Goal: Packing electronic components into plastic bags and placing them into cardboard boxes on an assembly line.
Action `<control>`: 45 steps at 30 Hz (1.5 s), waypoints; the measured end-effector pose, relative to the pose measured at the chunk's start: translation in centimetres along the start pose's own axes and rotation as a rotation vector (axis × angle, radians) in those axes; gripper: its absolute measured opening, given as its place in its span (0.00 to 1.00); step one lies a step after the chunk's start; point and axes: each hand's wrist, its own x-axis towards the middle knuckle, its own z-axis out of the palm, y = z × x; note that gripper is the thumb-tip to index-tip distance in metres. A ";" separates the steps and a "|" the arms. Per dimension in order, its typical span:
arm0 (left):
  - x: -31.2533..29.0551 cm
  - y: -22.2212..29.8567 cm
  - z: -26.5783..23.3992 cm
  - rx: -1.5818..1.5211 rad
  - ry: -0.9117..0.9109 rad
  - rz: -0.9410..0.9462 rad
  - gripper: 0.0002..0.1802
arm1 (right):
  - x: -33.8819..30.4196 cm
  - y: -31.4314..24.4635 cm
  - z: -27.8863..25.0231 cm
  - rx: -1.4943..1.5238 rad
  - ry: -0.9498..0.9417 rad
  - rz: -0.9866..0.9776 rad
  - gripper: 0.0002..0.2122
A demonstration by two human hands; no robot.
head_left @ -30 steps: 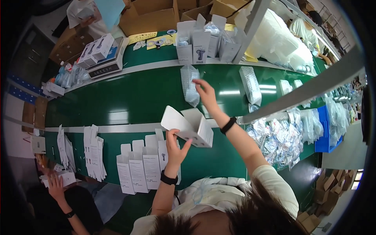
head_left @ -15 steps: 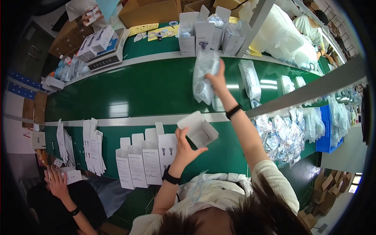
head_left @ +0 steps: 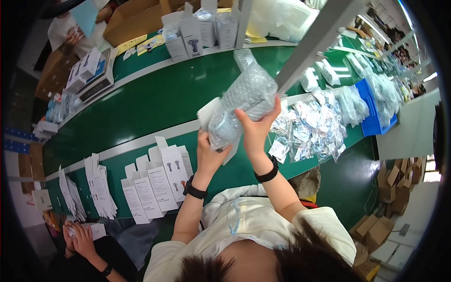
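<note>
The right hand (head_left: 257, 128) gripped a clear bubble-wrapped bundle (head_left: 246, 96), fingers curled over its lower side. The left hand (head_left: 210, 151) was closed around a small white open cardboard box (head_left: 210, 114), held just beneath the bundle's lower end; whether the bundle had entered the box could not be told. Both were raised above the long green surface (head_left: 155, 101). At eight o'clock from the hands lay a row of flattened white cartons (head_left: 157, 181). At three o'clock lay a heap of small clear plastic bags (head_left: 312, 129), with a blue plastic bin (head_left: 371, 105) beyond.
</note>
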 end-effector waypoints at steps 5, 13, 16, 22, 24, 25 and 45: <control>-0.7 -0.9 2.6 -0.006 0.181 0.162 0.38 | -1.5 2.0 -0.4 -0.124 0.084 -0.395 0.36; -0.7 -2.3 0.8 0.019 0.030 0.027 0.44 | 0.9 3.8 -8.0 -0.255 -0.484 -0.553 0.13; -1.9 -3.3 0.3 0.024 0.062 -0.033 0.44 | 4.5 9.5 -10.7 -0.398 -0.280 -0.139 0.13; -1.6 -2.9 -0.9 -0.023 0.148 -0.189 0.39 | 8.0 17.8 -13.4 -1.228 -0.163 -0.220 0.15; -1.1 -2.6 -1.3 -0.024 0.111 -0.181 0.39 | 8.2 19.3 -14.3 -1.321 -0.337 0.078 0.14; -1.2 -2.4 -1.4 -0.029 0.068 -0.176 0.38 | 8.2 19.4 -14.8 -1.316 -0.351 0.072 0.14; -0.7 -1.9 -2.2 -0.082 -0.021 -0.198 0.34 | 1.4 0.4 -5.0 -0.263 -0.625 -0.311 0.16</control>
